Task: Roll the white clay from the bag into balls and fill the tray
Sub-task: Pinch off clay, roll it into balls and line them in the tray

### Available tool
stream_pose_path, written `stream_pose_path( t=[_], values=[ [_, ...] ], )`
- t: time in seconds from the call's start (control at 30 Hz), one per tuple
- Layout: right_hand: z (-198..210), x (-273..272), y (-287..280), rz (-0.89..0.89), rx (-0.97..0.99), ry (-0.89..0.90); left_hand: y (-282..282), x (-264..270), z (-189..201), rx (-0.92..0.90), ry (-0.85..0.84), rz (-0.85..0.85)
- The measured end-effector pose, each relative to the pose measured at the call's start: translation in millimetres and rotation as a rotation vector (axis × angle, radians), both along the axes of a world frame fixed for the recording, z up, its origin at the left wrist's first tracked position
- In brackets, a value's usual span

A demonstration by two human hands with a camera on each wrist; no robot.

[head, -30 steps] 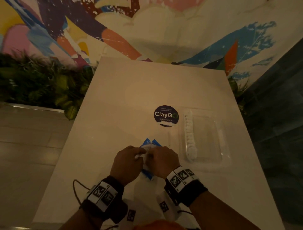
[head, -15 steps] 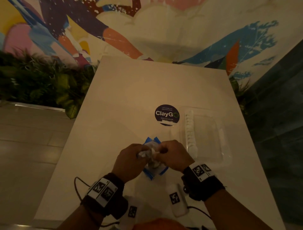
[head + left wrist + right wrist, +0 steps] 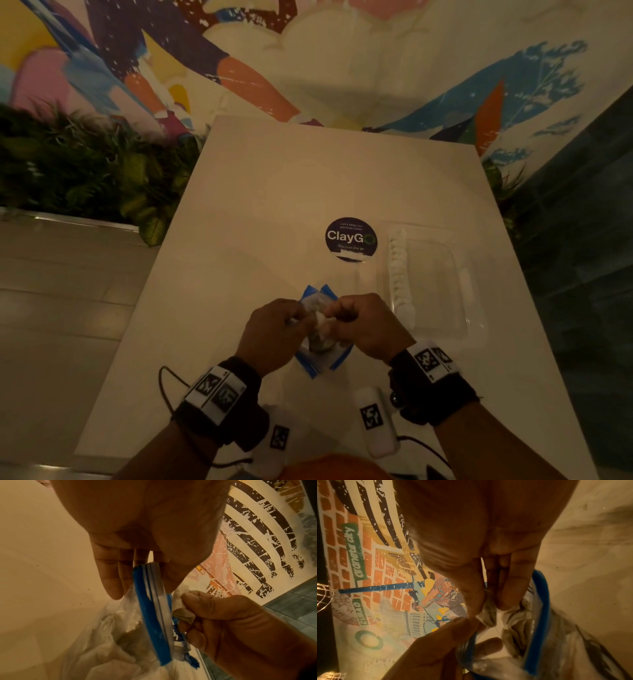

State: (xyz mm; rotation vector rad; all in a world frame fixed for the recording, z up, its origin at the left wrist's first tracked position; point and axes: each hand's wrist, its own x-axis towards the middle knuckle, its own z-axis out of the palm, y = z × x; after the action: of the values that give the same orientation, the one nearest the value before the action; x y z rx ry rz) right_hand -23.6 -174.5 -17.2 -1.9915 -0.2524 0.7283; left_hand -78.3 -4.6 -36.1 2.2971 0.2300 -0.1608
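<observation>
A clear zip bag [image 3: 320, 356] with a blue seal strip [image 3: 150, 616] lies on the white table [image 3: 274, 205] at the near middle, white clay inside. My left hand [image 3: 274, 334] pinches the bag's seal edge between thumb and fingers. My right hand [image 3: 366, 327] pinches a lump of white clay [image 3: 179, 600] at the bag's mouth [image 3: 488, 609]. To the right stands a clear plastic tray [image 3: 442, 284] with a row of white clay balls [image 3: 399, 274] along its left side.
A round dark "ClayGo" sticker [image 3: 351, 238] sits on the table just left of the tray. Two white tagged devices [image 3: 375, 419] with cables lie at the near edge. Plants [image 3: 85, 171] border the table's left; a painted wall stands behind.
My right hand has shifted right and turned, drawing a bit of white clay up out of the bag's mouth. The left hand kept its hold on the bag.
</observation>
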Motion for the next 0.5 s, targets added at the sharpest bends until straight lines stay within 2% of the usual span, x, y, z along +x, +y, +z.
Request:
stream_pose_path(
  t=[0.13,0.3,0.5],
  values=[
    [1.8,-1.2,-1.8,-0.061,0.087,0.088,-0.7,0.2,-1.0,-0.039,0.004,0.003],
    [5.0,-2.3,0.3,-0.15,0.259,0.217,-2.3,-1.5,0.2,-0.246,0.029,0.011],
    [2.3,-3.2,3.0,-0.17,0.266,0.236,0.9,0.3,-1.0,-0.268,0.018,0.003]
  ],
)
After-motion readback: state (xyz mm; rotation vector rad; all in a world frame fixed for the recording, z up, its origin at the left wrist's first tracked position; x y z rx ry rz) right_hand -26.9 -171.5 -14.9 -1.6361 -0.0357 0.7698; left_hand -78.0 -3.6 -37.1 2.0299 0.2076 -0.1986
